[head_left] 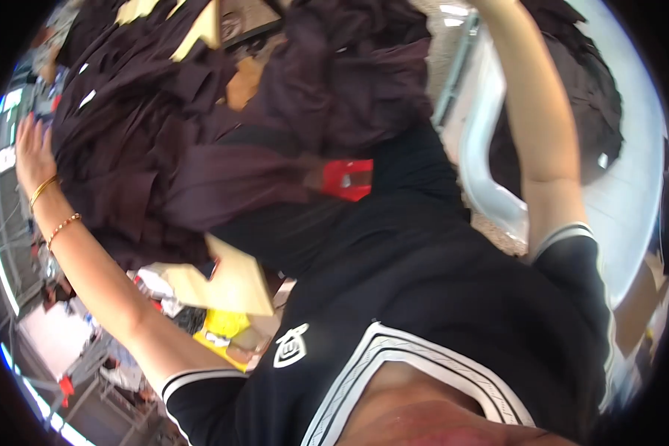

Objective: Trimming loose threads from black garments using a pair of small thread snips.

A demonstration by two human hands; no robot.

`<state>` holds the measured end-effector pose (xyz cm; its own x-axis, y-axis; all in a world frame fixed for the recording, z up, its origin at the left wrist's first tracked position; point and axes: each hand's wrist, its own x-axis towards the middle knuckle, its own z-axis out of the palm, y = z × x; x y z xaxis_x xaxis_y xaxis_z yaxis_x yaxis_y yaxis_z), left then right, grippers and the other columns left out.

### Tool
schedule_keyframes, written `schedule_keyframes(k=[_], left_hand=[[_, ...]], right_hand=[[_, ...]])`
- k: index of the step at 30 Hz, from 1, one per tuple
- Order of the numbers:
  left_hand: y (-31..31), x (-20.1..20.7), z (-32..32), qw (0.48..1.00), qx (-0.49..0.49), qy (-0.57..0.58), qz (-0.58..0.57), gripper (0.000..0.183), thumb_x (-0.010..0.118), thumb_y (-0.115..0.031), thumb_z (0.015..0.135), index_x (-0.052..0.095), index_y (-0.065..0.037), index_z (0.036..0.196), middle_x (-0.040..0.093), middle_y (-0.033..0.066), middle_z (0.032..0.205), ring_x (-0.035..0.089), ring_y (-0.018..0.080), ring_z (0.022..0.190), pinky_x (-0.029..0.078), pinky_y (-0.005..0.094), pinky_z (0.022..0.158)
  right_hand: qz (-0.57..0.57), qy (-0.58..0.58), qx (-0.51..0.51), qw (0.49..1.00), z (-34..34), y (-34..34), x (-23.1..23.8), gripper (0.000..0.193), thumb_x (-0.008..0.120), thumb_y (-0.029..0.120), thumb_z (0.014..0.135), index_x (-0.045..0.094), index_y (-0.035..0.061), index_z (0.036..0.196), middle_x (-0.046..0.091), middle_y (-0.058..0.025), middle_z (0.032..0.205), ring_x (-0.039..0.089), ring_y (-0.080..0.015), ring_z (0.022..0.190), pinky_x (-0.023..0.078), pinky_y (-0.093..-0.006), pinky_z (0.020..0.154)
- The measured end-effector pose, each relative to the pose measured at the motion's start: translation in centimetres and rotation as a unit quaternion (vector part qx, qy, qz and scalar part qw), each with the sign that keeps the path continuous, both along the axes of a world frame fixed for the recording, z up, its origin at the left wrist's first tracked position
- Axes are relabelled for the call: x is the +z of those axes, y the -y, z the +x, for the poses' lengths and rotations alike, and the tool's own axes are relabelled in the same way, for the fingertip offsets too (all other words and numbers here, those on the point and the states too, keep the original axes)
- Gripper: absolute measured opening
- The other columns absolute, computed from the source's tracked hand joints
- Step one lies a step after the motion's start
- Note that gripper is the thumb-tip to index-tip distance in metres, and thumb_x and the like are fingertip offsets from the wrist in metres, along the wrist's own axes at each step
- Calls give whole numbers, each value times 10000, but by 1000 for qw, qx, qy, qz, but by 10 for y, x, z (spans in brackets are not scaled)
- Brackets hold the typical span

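Note:
A large heap of dark maroon cloth (137, 141) fills the far left and middle and spreads over my lap. At its left edge is my left hand (34, 152), raised with the fingers stretched out and nothing seen in them. Whether it touches the cloth I cannot tell. My right arm reaches up to the far right, where my right hand (490, 3) is almost wholly cut off by the upper edge; its fingers are hidden. A red piece (347, 180) with a small pale mark lies on my lap beside the cloth.
On the right, more dark cloth (565, 126) lies on a pale curved surface (632, 215). Light wooden boards (230, 279) show under the heap, near a yellow item (227, 323). A metal bar (453, 74) stands beyond my lap. Blurred people and racks are at far left.

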<state>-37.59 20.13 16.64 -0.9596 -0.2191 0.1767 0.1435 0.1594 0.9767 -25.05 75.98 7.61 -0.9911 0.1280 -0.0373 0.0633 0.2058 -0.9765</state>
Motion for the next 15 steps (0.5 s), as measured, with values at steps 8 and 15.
schedule_keyframes(k=[8, 15], left_hand=[[-241, -159, 69, 832, -398, 188, -338, 945, 715, -471, 829, 294, 132, 1422, 510, 277, 1346, 485, 277, 1285, 378, 345, 1059], [-240, -223, 46, 840, -369, 4, -397, 376, 645, -140, 771, 539, 78, 1059, 626, 283, 890, 620, 407, 867, 484, 412, 785]], right_hand=[[144, -99, 16, 985, -21, 48, -84, 485, 695, 414, 748, 708, 35, 1051, 694, -223, 945, 685, -326, 938, 533, -393, 836], [254, -126, 38, 958, -8, 57, -71, 522, 738, 333, 770, 635, -12, 1149, 658, -195, 913, 649, -342, 865, 517, -402, 787]])
